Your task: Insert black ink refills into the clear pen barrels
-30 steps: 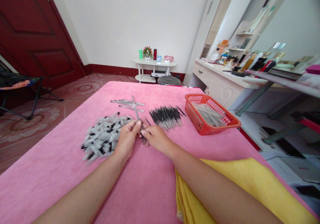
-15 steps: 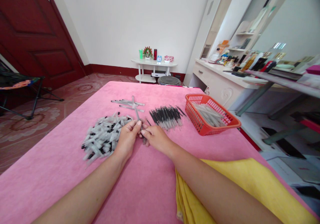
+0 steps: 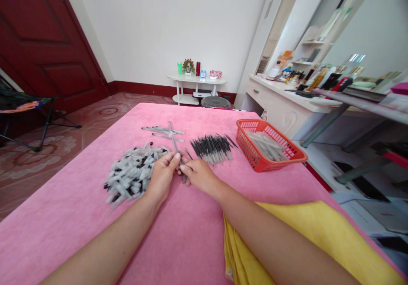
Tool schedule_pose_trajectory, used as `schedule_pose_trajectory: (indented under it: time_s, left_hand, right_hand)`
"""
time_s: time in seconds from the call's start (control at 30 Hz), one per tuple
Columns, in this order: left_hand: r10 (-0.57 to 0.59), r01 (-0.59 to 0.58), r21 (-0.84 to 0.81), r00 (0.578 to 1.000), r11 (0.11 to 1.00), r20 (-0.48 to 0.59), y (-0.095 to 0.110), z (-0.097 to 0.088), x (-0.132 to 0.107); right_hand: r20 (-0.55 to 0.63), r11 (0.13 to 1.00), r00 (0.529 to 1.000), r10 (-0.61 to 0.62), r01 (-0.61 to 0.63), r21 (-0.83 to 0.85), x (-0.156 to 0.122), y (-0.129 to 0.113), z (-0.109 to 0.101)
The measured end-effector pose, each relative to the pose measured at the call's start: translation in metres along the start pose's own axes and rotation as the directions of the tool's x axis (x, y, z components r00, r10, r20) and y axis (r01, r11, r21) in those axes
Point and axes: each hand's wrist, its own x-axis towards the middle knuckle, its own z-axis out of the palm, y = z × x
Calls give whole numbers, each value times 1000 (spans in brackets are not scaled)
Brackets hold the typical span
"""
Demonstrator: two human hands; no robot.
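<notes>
Closely flanked: cap pile point(image 3: 137, 170) left, dark refills point(image 3: 212, 147) and red basket point(image 3: 251, 157) right; hands point(image 3: 162, 172) point(image 3: 201, 175) pinching grey tube point(image 3: 174, 141).

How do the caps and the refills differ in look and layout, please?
The caps lie jumbled in a heap, while the refills lie roughly side by side. The caps look mostly whitish with black parts; the refills look black with paler near ends. Both rest on the pink cloth.

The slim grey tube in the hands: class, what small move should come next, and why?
Probably, steady the slim grey tube with the left hand and press gently at its near end with the right hand: both hands meet there, its far part sticks out beyond them, and they partly hide that end.
</notes>
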Motion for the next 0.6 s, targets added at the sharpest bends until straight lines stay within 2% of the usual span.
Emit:
schedule_pose_trajectory:
  time_s: [0.6]
  left_hand:
    - [7, -7, 10, 1000, 1000, -4, -1, -1, 1]
  right_hand:
    - [-5, 1000, 1000, -6, 6, -10, 1, 2, 1]
